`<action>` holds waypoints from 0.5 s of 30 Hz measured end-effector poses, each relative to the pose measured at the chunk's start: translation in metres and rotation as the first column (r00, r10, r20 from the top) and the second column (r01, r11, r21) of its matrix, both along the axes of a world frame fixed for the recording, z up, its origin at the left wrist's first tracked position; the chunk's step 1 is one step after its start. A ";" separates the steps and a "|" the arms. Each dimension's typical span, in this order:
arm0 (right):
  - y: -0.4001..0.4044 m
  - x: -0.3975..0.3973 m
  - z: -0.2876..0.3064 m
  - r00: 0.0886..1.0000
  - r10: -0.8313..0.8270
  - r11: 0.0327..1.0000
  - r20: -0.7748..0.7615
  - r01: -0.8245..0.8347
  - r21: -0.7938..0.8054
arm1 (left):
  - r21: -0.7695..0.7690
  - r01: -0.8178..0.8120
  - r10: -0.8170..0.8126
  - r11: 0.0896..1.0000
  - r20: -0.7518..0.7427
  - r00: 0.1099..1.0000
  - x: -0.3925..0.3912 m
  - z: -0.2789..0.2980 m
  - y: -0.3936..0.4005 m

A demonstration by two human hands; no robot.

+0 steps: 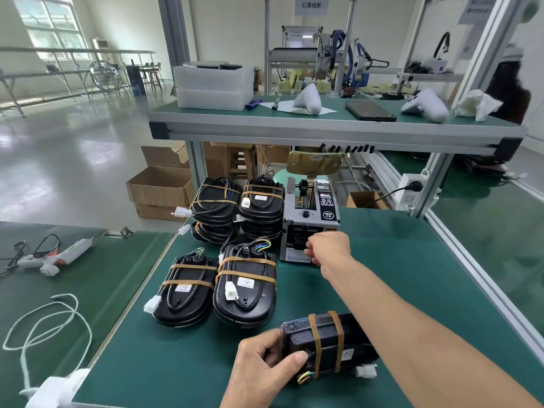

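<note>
Near the front edge of the green-matted surface [397,275], my left hand [262,363] holds the one black plastic lamp housing bound with two tan rubber bands [326,348]. The fingers are curled round its left end, with the thumb pressed on top beside the coloured wires. The housing lies flat, and a white plug sticks out at its right end.

My right hand [326,248] is stretched forward to the mouth of the single grey metal tape dispenser [309,219]. Its fingers are bent at the slot, but I cannot tell whether they pinch anything.

Two more banded black housings [245,290] lie flat side by side, just left of my right forearm. Behind them stand two stacks of the same housings [215,207], right beside the dispenser. I cannot count the pieces in each stack.

Bare mat lies open to the right of the dispenser, as far as the aluminium rail [471,260] along that edge. More lies open left of my left hand, up to the seam with the neighbouring surface. One white glue gun [56,256] and one looped white cord [50,322] lie on that neighbouring surface, well apart from the housings. Overhead, a green shelf [338,119] juts over the stacks and the dispenser.
</note>
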State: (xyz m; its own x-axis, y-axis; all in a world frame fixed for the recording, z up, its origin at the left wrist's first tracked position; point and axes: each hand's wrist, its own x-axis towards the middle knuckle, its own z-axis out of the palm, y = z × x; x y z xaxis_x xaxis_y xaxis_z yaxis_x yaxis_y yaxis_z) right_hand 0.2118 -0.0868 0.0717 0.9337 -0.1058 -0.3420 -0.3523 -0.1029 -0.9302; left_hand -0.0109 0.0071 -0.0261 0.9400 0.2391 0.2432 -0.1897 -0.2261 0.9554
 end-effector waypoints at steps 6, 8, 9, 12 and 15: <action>0.014 0.017 -0.017 0.986 -0.166 0.984 -0.012 0.166 0.069 | 0.003 0.005 -0.005 1.000 -0.028 1.000 -0.001 0.004 0.001; 0.017 0.019 -0.019 0.980 -0.199 0.977 -0.026 0.201 0.078 | -0.001 0.005 -0.005 1.000 -0.036 0.999 -0.001 0.004 0.001; 0.019 0.019 -0.020 0.977 -0.212 0.974 -0.030 0.213 0.080 | 0.002 0.003 -0.003 1.000 -0.041 0.999 -0.001 0.004 0.001; 0.025 0.021 -0.021 0.967 -0.252 0.966 -0.036 0.254 0.059 | 0.027 -0.003 0.004 1.000 -0.057 0.998 0.000 0.003 0.001; 0.030 0.024 -0.022 0.959 -0.280 0.959 -0.032 0.281 0.036 | 0.020 -0.003 0.004 1.000 -0.053 0.999 -0.001 0.003 0.002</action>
